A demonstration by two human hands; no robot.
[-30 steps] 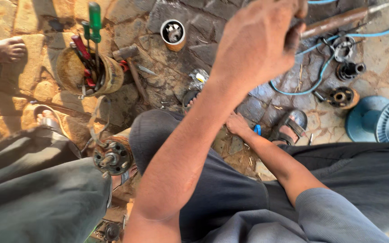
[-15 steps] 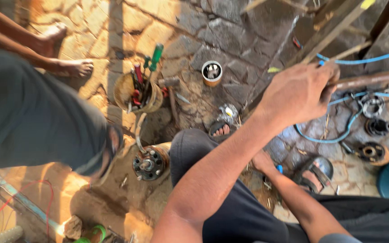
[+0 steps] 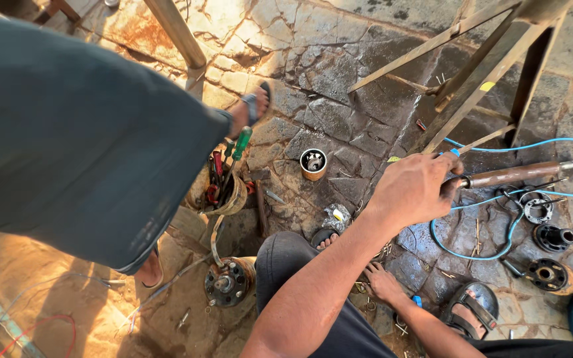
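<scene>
On a cracked stone floor (image 3: 339, 99), stained dark as if with oil, a seated person is working among scattered parts. Filling the left of the view, the dark trouser leg (image 3: 67, 126) of a second person is standing close by, a sandalled foot (image 3: 250, 109) planted beside the tools. At upper right, a rusty angle-iron frame (image 3: 479, 73) is leaning over the work area. The seated person's dark-clad knee (image 3: 286, 258) is rising at centre, keeping the work within arm's reach. The left hand (image 3: 416, 189) is clenched around the wooden handle of a long tool (image 3: 512, 176), which is lying level and pointing right above a looping blue cable (image 3: 492, 245); the grip near the handle's end is probably giving control of the tip. The right hand (image 3: 382, 282) is resting low on the floor by the knee; whether it is grasping anything cannot be told. A round motor part (image 3: 228, 284) is lying face up at the left of the knee. A basket (image 3: 233, 195) is holding screwdrivers and pliers upright, handles ready to pick. A small tin (image 3: 313, 164) is standing apart with small pieces collected inside. Rings and hubs (image 3: 548, 235) are lying spread at right, apparently set out separately.
</scene>
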